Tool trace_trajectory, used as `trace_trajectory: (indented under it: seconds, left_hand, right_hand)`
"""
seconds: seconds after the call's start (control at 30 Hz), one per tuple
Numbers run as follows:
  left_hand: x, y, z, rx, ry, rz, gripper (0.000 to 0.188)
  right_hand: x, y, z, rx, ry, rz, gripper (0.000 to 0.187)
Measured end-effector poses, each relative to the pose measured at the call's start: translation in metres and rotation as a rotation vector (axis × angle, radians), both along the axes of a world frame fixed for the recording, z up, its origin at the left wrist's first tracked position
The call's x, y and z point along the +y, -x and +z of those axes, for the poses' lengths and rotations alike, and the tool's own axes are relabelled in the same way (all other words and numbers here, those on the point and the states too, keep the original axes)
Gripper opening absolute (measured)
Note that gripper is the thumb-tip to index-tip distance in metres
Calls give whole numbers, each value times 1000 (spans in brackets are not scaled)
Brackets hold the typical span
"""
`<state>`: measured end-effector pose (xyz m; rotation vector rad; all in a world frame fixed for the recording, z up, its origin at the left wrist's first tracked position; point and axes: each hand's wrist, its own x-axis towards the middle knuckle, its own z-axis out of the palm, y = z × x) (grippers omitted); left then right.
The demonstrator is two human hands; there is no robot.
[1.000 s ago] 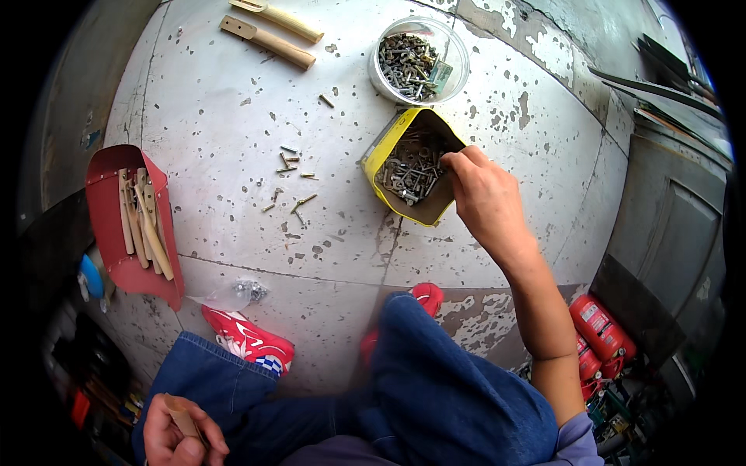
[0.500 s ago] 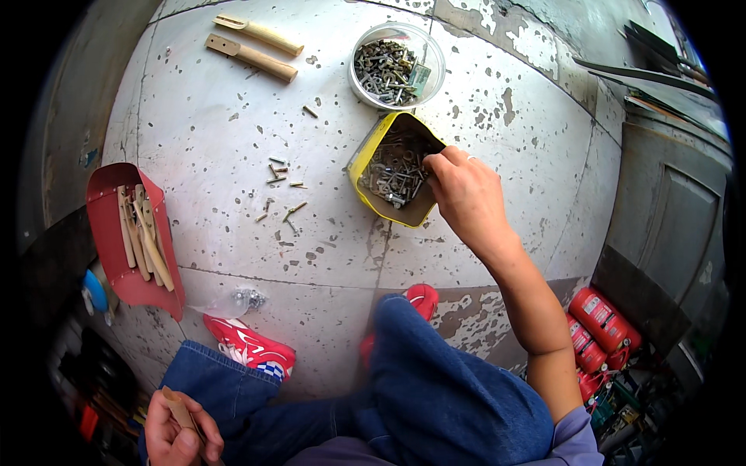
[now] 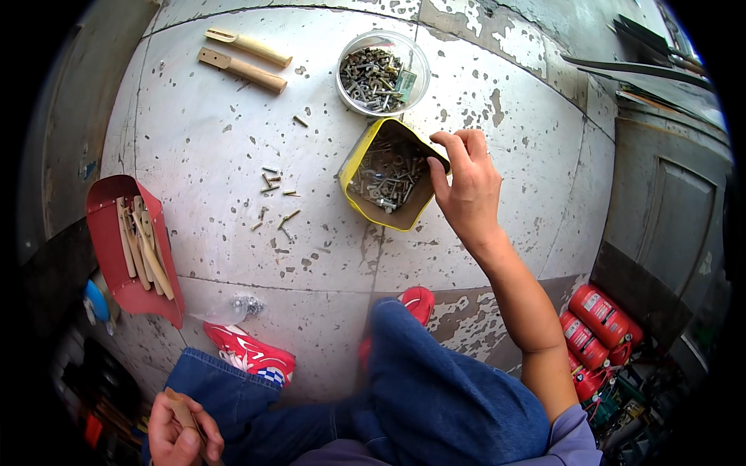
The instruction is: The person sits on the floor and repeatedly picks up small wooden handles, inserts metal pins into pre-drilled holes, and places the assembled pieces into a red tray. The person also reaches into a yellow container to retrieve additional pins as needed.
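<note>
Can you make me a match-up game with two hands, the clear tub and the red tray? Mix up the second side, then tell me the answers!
Things:
1. Left hand
2. Right hand
3. Clear round tub
4. Red tray

Clues:
A. Has long wooden pieces lying in it
B. Holds one brown piece
C. Is at the edge of the yellow-rimmed tin
D. Has lots of small metal parts inside

Right pairs: 1-B, 2-C, 3-D, 4-A
</note>
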<state>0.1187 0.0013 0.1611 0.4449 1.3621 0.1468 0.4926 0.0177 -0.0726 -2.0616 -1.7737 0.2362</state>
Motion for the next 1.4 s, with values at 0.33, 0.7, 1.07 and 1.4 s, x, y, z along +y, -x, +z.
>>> trace_trajectory:
  seconds: [0.33, 0.7, 1.07, 1.4]
  left_hand:
    - [0, -3, 0, 7, 11, 12, 39]
    - [-2, -2, 0, 18, 24, 11, 39]
    - [-15, 8, -10, 71, -81, 51, 43]
    - [-3, -5, -2, 13, 5, 5, 39]
  right_hand:
    - [-6, 5, -10, 10, -65, 205, 13]
    - [15, 29, -31, -199, 330, 361, 22]
    - [-7, 33, -27, -29, 310, 440, 4]
    - [-3, 26, -20, -91, 444, 493, 5]
